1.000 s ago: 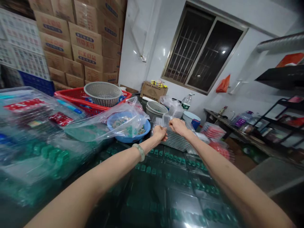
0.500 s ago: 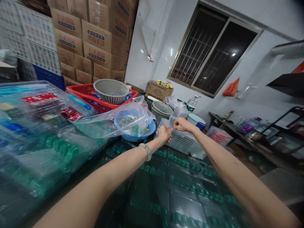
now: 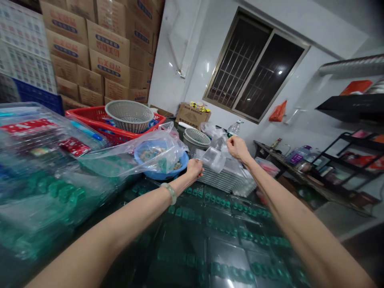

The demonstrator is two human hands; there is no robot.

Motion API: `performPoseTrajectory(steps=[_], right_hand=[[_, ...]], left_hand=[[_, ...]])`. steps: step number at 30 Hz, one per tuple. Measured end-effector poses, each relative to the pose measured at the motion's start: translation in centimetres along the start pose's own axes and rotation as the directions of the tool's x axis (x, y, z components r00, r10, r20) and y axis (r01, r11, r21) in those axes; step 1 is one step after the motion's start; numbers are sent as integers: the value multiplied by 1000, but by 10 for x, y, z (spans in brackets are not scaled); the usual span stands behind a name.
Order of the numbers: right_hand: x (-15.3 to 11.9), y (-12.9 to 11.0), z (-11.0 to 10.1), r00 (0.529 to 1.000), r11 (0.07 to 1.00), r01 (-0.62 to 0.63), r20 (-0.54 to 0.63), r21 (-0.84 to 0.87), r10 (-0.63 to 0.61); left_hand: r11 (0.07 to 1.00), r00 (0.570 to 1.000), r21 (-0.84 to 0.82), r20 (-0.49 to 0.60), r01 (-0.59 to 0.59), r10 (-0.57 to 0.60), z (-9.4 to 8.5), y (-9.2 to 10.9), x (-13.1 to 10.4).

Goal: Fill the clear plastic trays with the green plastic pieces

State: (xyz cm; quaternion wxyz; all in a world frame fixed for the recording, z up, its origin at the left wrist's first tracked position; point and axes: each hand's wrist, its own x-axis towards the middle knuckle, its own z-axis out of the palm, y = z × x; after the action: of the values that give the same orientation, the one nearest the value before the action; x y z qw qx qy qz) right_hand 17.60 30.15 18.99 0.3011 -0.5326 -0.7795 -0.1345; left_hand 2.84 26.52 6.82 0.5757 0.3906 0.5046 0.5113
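Near edge: two bare forearms reach forward over a dark surface lined with clear trays (image 3: 228,256), their moulded cells showing green. At left, a heap of clear plastic packs (image 3: 45,144) with red labels; its near part blurred.

Mid-surface: left hand (image 3: 195,168), pale green bangle (image 3: 169,193) at the wrist, fingers curled in tight; cannot tell whether anything is pinched in them. Right hand (image 3: 238,148) a little farther out and to the right, likewise in a narrow curl; its contents cannot be made out either. The two hands stand apart. Between them, a clear plastic piece (image 3: 214,159) over the near top of a stack of clear containers (image 3: 223,178); contact with the fingers unclear.

Left of the left hand: blue basin (image 3: 162,175) with small mixed pieces inside, a clear bag (image 3: 120,160) draped across it.

Behind: red basket (image 3: 117,138) with a grey colander (image 3: 130,116) resting in it; grey-green strainer (image 3: 197,138) nearer the middle; clear bottle (image 3: 235,128) just beyond the right hand.

Farthest: small carton (image 3: 192,115) topped with yellow packets (image 3: 199,107), stacked brown boxes (image 3: 109,60) at left, barred window (image 3: 255,64) in the white wall
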Motion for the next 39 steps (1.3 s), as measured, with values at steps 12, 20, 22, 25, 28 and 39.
performPoseTrajectory(steps=[12,20,22,25,28,39], right_hand=[[-224,-106,-33,885,849,448,-2,280,-466],[-270,-151,-31,959,616,-121,252,778,-131],[-270,-162,-35,942,461,-267,331,846,-61],[-273,-170,-37,900,265,-406,433,875,-50],[-280,-168,-39,857,181,-493,511,851,-72],[-291,-159,-33,802,116,-578,588,808,-103]], left_hand=[[739,784,-595,602,314,151,-33,3,-145],[792,929,-589,361,164,76,-56,-50,-210],[809,942,-572,327,137,71,-52,-55,-226],[822,924,-541,379,177,50,-47,-59,-243],[852,895,-487,443,189,54,-45,-61,-253],[876,884,-434,468,210,20,-43,-68,-257]])
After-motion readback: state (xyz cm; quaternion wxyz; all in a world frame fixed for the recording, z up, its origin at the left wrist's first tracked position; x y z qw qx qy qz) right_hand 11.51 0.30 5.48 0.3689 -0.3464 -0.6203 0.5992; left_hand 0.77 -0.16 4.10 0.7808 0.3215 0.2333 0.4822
